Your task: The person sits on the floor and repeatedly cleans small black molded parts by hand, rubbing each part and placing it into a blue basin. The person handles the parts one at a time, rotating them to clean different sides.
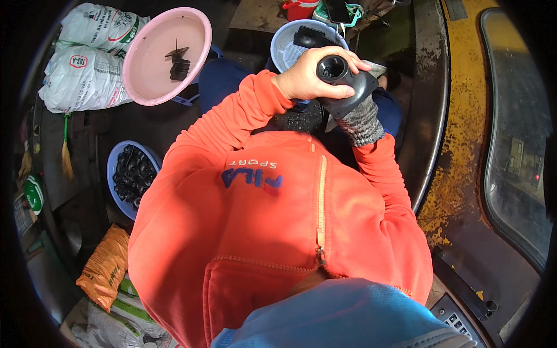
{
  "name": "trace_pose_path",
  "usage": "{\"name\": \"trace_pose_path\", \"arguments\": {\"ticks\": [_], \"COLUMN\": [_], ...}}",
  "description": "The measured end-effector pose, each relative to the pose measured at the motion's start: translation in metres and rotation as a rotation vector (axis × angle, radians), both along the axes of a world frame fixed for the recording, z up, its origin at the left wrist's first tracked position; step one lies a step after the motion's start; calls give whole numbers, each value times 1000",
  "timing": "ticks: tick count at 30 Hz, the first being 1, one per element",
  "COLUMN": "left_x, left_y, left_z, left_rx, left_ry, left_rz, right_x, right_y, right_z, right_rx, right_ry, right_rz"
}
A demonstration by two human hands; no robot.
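Single black part [360,87], moulded look, smooth, dull sheen with pale highlights on the body. Short round neck at upper left, thick rim, mouth open and facing up toward the viewer; dark interior, some inner structure visible, detail too dim to read. Body broadens from neck toward lower right, tilted. Held up off any surface: left hand [310,72] wraps the neck, thumb across the near side just below the rim. Lower end meets the grey-knit-gloved right hand [360,120]; grip there hidden.

Smooth, glossy plastic part [362,86]; rough, knitted cloth cuff [361,123]
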State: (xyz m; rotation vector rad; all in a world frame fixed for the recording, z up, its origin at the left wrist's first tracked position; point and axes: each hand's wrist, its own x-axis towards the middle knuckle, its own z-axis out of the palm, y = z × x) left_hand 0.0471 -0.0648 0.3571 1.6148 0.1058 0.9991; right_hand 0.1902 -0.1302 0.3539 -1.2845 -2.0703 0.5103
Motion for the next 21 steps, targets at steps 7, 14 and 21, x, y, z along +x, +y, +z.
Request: {"name": "trace_pose_path", "arguments": {"ticks": [7, 14, 21], "left_x": [-7, -1, -8], "left_y": [9, 18, 33], "left_z": [-3, -11, -1], "left_rx": [-80, -292, -165], "left_ry": [4, -106, 265], "left_rz": [-305, -918, -279], "right_x": [5, -8, 0], "right_y": [-11, -29, -19], "right_z": [-14, -25, -25], "right_rx": [-331, -712, -451], "right_ry": [214, 844, 736], "right_rz": [8, -93, -149]}}
